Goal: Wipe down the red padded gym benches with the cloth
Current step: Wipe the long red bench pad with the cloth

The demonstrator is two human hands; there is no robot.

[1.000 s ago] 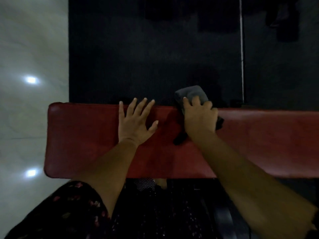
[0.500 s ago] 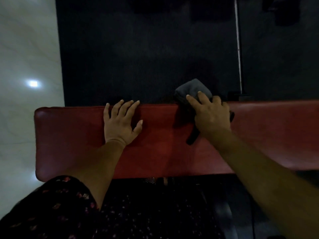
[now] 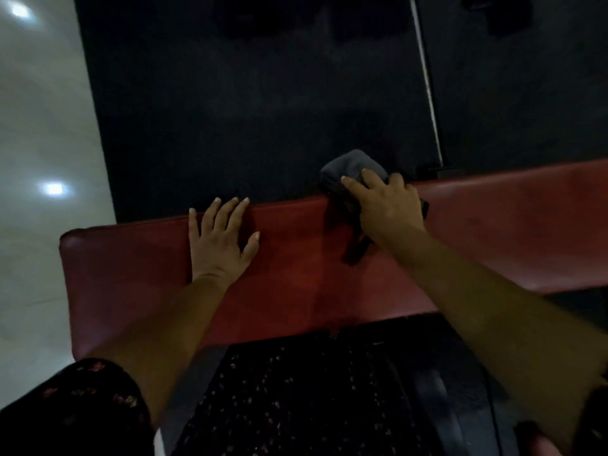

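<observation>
A dark, finely ribbed rubber floor mat (image 3: 256,110) fills the upper part of the scene, and a pale glossy tiled floor (image 3: 39,133) with bright light reflections is seen to the left of it. A thin pale line (image 3: 427,83) runs down the mat toward the far edge of the long red padded gym bench (image 3: 138,274), which is laid across the middle of the view, with its rounded end at the left and its other end cut off by the right border.

The left hand (image 3: 220,245) is laid flat on top of the bench, near the rounded end; its fingers are stretched out and spread, nothing is held, and the fingertips reach the far edge of the padding. The right hand (image 3: 385,205) is placed further along the bench toward the right, over the far edge. A bunched dark grey cloth (image 3: 348,166) is pressed under it against the padding; the fingers are bent over the cloth and grasp it. Part of the cloth bulges beyond the far edge of the bench, over the mat, and a dark end of it sticks out from under the wrist onto the red surface.

On the near side of the bench, dark clothing with a small reddish floral print (image 3: 279,399) is seen, and a sleeve of the same fabric (image 3: 82,399) covers the left upper arm.
</observation>
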